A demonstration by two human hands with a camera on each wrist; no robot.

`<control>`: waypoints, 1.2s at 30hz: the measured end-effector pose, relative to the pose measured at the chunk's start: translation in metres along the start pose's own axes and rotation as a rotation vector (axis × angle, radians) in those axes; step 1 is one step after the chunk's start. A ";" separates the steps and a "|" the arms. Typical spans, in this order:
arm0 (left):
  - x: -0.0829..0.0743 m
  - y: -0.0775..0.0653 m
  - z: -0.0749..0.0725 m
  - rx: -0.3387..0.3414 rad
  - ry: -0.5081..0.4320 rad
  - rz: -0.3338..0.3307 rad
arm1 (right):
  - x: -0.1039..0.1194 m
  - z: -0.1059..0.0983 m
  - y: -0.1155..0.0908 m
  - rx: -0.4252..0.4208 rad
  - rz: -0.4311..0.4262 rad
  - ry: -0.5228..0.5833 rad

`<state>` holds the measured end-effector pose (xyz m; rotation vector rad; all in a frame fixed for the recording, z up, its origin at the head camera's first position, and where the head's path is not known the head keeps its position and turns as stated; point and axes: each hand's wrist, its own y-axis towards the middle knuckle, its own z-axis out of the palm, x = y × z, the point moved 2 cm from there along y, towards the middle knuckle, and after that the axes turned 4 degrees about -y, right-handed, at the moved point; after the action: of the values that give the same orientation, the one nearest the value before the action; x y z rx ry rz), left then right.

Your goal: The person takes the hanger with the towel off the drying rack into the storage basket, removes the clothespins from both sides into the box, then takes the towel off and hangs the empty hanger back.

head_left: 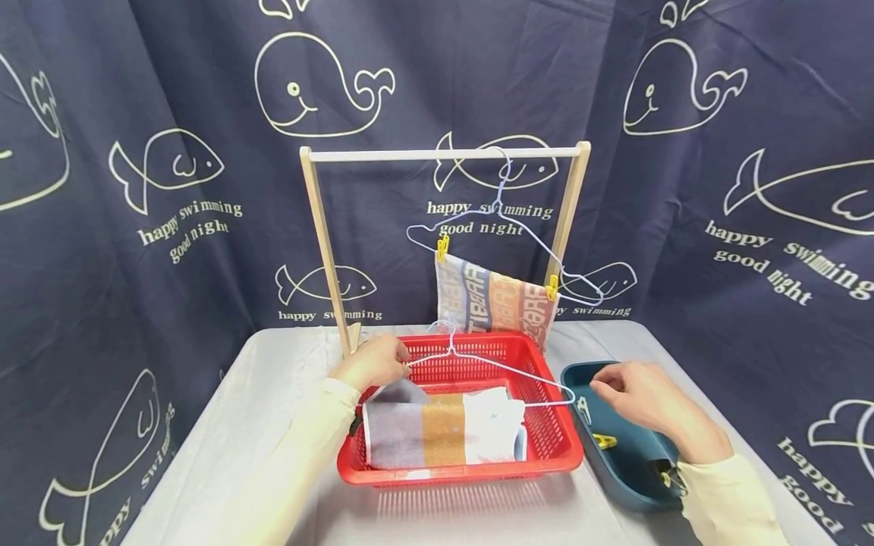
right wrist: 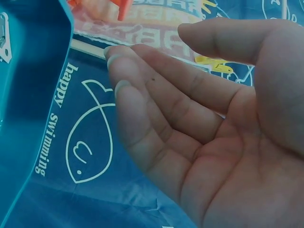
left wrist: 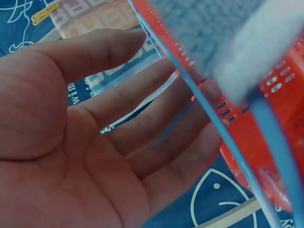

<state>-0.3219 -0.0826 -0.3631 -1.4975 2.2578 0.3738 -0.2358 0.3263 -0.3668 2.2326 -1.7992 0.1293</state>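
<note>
My left hand point(head_left: 374, 362) pinches the left end of a light-blue wire hanger point(head_left: 501, 365), held up over a red basket point(head_left: 460, 478). A towel point(head_left: 444, 432) with grey, orange and white bands hangs at the hanger's lower bar; its soft edge looms near my fingers in the left wrist view. To the right, my right hand point(head_left: 638, 394) hovers over a teal bin point(head_left: 631, 497), its fingers loosely bent and holding nothing. In that bin lie a white clothespin point(head_left: 583, 410) and a yellow clothespin point(head_left: 604, 440).
Behind the basket stands a wooden rack point(head_left: 321, 235) with a white rail point(head_left: 396, 156). A second hanger point(head_left: 526, 227) hangs tilted from it, bearing a striped lettered towel point(head_left: 501, 296) fixed by two yellow clothespins point(head_left: 443, 248). Dark blue printed cloth point(head_left: 205, 76) surrounds the white table point(head_left: 273, 364).
</note>
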 end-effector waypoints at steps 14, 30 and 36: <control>0.003 0.002 -0.001 -0.003 0.025 -0.032 | 0.015 -0.002 0.000 -0.032 -0.028 0.024; 0.003 0.002 -0.001 -0.054 -0.041 -0.016 | 0.054 -0.013 0.003 -0.119 -0.091 0.109; 0.000 0.000 -0.005 -0.080 -0.101 -0.015 | 0.063 -0.014 0.005 -0.110 -0.078 0.165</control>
<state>-0.3230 -0.0851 -0.3590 -1.4985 2.1753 0.5294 -0.2252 0.2691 -0.3375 2.1447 -1.5933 0.1889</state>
